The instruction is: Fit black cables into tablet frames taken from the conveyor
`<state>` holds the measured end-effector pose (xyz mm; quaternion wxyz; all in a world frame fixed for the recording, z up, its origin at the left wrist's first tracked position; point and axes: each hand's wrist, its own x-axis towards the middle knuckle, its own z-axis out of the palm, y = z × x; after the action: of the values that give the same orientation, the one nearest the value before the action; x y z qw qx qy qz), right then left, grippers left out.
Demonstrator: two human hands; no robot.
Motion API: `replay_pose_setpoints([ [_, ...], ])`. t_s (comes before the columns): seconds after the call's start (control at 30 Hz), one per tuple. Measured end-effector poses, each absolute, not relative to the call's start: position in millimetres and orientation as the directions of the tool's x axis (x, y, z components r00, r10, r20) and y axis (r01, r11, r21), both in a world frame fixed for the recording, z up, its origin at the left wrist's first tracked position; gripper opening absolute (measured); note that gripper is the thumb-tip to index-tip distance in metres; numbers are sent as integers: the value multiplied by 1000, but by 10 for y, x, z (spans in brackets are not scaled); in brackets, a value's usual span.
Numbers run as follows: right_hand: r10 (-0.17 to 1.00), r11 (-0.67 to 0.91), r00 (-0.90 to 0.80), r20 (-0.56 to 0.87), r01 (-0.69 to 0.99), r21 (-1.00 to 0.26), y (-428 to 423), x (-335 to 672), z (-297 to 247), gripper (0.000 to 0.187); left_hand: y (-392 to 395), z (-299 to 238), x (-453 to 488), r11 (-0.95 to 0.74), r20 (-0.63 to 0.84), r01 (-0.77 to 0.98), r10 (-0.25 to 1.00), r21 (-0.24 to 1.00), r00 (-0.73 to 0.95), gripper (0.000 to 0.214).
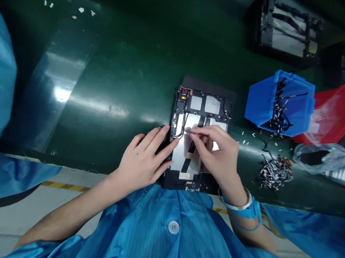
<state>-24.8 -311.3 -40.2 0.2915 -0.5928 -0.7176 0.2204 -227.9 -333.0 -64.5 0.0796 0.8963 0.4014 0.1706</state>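
Our left hand (146, 156) lies flat, fingers apart, on the open tablet (202, 101); our right hand (217, 152) pinches fingertips together (on what, we cannot tell), the black ribbon cable (187, 163) still in place.

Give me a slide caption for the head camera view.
Left hand steadies an opened tablet while the right hand picks at its interior.

Opened tablet (200, 104) (right fingers (201, 133) on it)
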Motion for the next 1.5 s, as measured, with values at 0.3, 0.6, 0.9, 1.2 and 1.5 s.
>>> replay_pose_setpoints([
  [0.3,835,530,-474,279,830,-176,-3202,-155,-495,26,-3337,-648,-2285,-650,225,702,760,291,610,43],
  [0.6,868,473,-462,181,881,-15,-3147,-210,-532,35,-3318,-645,-2280,-656,217,694,754,297,620,42],
  [0.9,942,310,-272,195,930,-196,-3094,-157,-345,35,-3334,-630,-2311,-609,188,691,787,390,588,47],
  [1.2,986,-133,161,44,917,-376,-3683,313,-524,49,-3788,-607,-2140,-381,155,727,920,572,361,60],
  [1.5,995,-98,76,-67,562,-821,-3350,119,-358,52,-3547,-362,-2322,247,-270,142,946,958,177,55],
])
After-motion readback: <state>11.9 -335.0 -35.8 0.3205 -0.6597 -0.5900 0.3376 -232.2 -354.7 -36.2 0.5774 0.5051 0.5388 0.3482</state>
